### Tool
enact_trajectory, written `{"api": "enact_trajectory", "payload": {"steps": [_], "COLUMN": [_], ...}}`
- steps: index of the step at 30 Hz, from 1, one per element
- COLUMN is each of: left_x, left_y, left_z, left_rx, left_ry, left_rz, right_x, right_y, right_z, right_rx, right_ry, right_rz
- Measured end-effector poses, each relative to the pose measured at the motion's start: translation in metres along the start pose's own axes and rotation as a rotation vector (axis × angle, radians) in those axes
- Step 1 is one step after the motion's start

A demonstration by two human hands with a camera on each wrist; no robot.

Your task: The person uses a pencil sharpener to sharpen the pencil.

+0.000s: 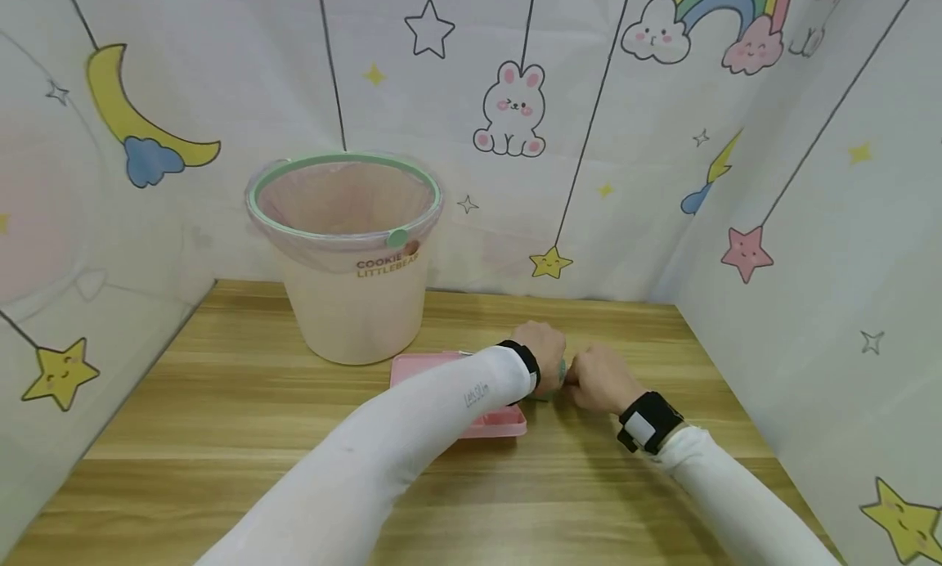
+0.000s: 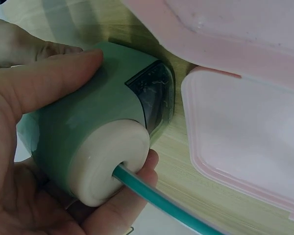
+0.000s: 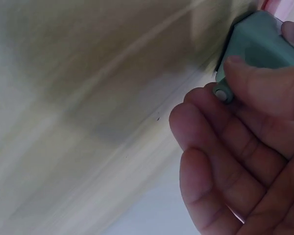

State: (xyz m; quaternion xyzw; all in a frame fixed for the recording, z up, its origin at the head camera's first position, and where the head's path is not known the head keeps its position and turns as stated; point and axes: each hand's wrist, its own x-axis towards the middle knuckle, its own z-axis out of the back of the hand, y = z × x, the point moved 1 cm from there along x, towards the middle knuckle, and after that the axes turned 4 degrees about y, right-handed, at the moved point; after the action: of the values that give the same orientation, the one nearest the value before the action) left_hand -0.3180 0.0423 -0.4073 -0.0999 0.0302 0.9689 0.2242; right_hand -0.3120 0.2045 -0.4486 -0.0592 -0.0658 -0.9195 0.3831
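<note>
My left hand (image 1: pixel 540 352) grips a green crank pencil sharpener (image 2: pixel 83 112), thumb along one side and fingers beneath. From the hole in its cream round front sticks a green pencil (image 2: pixel 161 200). A dark clear window (image 2: pixel 154 95) shows on the sharpener's side. On the opposite end, my right hand (image 1: pixel 603 379) pinches the small green crank knob (image 3: pixel 222 93) between thumb and curled fingers. Both hands stand close together above the table, and hide most of the sharpener in the head view.
Left of the sharpener lies an open pink plastic case (image 1: pixel 508 423), partly under my left forearm. A cream bucket (image 1: pixel 353 304) with a green rim and a clear liner stands behind it on the wooden table (image 1: pixel 257 419). Printed cloth walls (image 1: pixel 471 247) enclose the back and sides.
</note>
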Motion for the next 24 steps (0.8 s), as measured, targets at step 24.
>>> {"api": "enact_trajectory", "payload": {"steps": [24], "left_x": [-0.003], "left_y": [-0.005], "left_z": [-0.003], "left_rx": [0.047], "left_ry": [-0.040], "left_rz": [0.018], "right_x": [-0.011], "right_y": [0.015], "right_z": [0.018], "right_rx": [0.028], "right_ry": [0.131], "right_rz": [0.037]}}
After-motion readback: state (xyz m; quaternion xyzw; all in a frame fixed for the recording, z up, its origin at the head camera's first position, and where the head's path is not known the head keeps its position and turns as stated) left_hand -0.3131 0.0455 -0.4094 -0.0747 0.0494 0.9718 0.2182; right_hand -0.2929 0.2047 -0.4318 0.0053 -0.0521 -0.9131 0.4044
